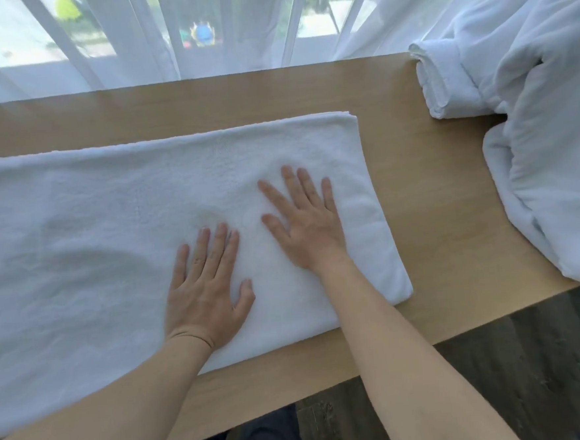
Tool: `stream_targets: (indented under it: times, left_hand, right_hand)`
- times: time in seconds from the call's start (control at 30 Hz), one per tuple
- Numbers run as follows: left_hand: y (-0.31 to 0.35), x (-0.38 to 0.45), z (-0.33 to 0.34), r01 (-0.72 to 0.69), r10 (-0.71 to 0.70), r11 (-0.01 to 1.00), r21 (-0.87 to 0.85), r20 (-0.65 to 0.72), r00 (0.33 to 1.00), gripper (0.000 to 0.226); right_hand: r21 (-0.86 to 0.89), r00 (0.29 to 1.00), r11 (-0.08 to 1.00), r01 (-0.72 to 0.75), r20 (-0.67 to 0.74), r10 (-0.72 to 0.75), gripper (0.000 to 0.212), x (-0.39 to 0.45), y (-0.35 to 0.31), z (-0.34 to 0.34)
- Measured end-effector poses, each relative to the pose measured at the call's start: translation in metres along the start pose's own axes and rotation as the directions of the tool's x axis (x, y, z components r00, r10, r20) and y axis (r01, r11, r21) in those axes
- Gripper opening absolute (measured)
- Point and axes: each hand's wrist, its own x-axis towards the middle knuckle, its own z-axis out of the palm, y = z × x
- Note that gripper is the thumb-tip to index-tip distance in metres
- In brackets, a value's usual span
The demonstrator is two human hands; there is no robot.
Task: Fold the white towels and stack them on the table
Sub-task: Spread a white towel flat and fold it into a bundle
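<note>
- The white towel, already folded into a long band, lay flat across the desk from the left edge of the frame to the centre, probably so the next fold could be made cleanly.
- The left hand rested open, palm down, on the towel at lower centre.
- The right hand, also open and flat, pressed nearer the towel's right end, apparently to smooth it.
- A heap of unfolded towels waited at the upper right.

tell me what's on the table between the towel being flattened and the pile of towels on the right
Nothing: in the head view, only bare table separates the flat towel from the pile.
</note>
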Motion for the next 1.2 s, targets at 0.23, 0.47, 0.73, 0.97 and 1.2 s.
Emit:
stream_targets:
  times: [0.23,0.47,0.73,0.97,1.2]
  left_hand:
    - [-0.001,0.000,0.006,-0.005,0.006,1.000,0.024,-0.052,0.999,0.076]
    - [-0.001,0.001,0.007,-0.012,0.013,1.000,0.013,-0.096,0.995,0.075]
    - [-0.002,0.000,0.007,-0.023,0.022,1.000,-0.001,-0.115,0.993,0.073]
    - [-0.001,-0.001,0.009,-0.023,0.016,0.998,-0.050,-0.125,0.992,0.072]
    - [-0.001,-0.010,-0.013,-0.025,-0.038,0.927,-0.374,-0.159,0.986,0.054]
  right_hand:
    - [-0.020,0.891,0.892,-0.451,-0.052,0.450,0.062,0.073,0.067,-0.037]
    - [-0.049,0.997,0.997,-0.057,0.040,0.059,0.060,0.082,0.038,-0.024]
    - [0.028,0.978,0.984,-0.175,-0.113,0.177,0.059,0.068,0.005,-0.033]
    - [-0.049,0.957,0.956,-0.289,-0.042,0.287,0.059,-0.043,0.037,0.004]
    - [0.126,0.959,0.960,-0.251,-0.100,0.264,0.062,-0.068,-0.032,-0.001]
